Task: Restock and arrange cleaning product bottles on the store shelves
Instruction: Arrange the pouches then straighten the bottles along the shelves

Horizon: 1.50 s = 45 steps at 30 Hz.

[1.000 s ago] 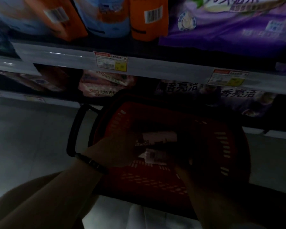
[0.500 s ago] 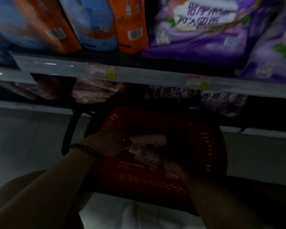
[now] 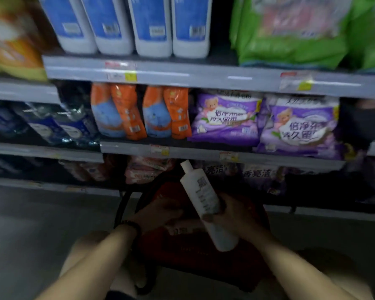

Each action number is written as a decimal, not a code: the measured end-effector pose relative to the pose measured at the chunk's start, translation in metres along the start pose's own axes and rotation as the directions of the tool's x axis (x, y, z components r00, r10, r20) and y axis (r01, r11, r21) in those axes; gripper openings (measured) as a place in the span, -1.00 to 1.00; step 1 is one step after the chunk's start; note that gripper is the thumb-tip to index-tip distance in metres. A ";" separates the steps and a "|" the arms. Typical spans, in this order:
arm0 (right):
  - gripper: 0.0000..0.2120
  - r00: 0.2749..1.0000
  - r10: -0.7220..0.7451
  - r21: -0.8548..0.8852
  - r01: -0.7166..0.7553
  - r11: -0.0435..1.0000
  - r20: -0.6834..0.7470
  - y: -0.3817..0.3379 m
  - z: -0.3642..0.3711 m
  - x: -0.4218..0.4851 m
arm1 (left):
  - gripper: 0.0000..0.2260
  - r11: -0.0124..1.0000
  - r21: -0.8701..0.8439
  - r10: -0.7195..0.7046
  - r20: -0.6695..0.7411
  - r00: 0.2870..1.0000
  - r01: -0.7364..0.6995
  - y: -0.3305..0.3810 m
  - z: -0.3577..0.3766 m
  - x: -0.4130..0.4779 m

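The right hand (image 3: 232,215) has its fingers wrapped round the middle of a white bottle (image 3: 205,200), held above the red basket (image 3: 204,265) with the cap tilted up and to the left. The left hand (image 3: 158,213) reaches down into the basket over something pale, though the dim light hides whether it grips anything. This looks like the pick-up step. Next, the bottle has to be raised upright and carried to a free spot on the shelves (image 3: 204,76) beyond, perhaps near the blue-labelled bottles (image 3: 152,24) on the upper shelf, without knocking the orange pouches (image 3: 139,113) or purple bags (image 3: 225,120) lower down.
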State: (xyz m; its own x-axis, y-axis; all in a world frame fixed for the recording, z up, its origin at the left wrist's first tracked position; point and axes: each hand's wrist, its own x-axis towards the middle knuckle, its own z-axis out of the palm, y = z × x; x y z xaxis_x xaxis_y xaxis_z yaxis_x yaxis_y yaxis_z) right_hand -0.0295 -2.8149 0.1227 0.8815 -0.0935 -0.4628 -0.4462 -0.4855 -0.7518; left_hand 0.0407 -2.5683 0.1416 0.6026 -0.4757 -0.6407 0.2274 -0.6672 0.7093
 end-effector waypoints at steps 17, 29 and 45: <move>-0.61 0.818 -0.469 0.394 0.572 0.719 -0.332 -0.233 -0.152 -0.168 | -0.37 0.557 -0.511 0.695 -0.143 0.704 -0.654 0.207 0.023 -0.158; -0.37 0.619 -0.554 0.148 0.730 0.667 -0.557 -0.346 -0.237 -0.232 | -0.09 0.498 -0.023 0.690 -0.595 0.413 -0.867 0.356 0.000 -0.250; -0.57 0.510 -0.731 0.137 0.851 0.508 -0.453 -0.452 -0.332 -0.282 | -0.33 0.368 0.451 0.724 -0.688 -0.054 -0.813 0.480 -0.066 -0.293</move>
State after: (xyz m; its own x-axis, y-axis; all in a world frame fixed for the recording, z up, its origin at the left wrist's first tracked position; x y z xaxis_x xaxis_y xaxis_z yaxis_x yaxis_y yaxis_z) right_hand -0.0254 -2.8573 0.7491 0.8455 -0.0868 0.5269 0.5021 -0.2069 -0.8397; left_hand 0.0238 -2.7117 0.6892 0.6582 -0.0631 0.7502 -0.7513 -0.1172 0.6494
